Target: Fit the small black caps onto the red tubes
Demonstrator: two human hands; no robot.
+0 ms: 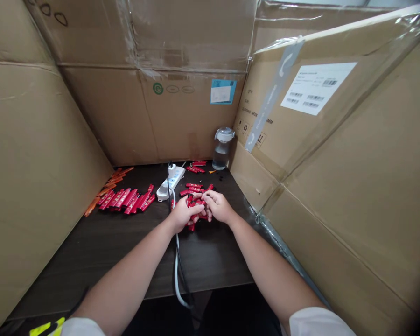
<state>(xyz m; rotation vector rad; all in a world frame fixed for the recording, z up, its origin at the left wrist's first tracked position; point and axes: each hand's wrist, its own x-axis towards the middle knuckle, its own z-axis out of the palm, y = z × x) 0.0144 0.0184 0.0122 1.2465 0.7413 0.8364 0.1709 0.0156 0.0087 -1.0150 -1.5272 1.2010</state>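
My left hand (pixel 184 214) is closed around several slim red pieces (pixel 197 203) with pale print and dark ends, whose exact kind I cannot make out. My right hand (pixel 218 205) meets it from the right, thumb and forefinger pinched at the end of one red piece. Fingers partly hide what lies between the hands. More red pieces (pixel 195 186) lie loose on the dark table (pixel 217 261) just behind and beneath the hands. To the left, a row of similar red pieces (pixel 124 199) lies side by side.
Orange strips (pixel 107 189) lie along the left cardboard wall (pixel 38 163). A white power strip (pixel 171 183) with a plug and cables stands left of the hands. At the back right is a water bottle (pixel 221 150), near another red bunch (pixel 196 167). Cardboard encloses three sides.
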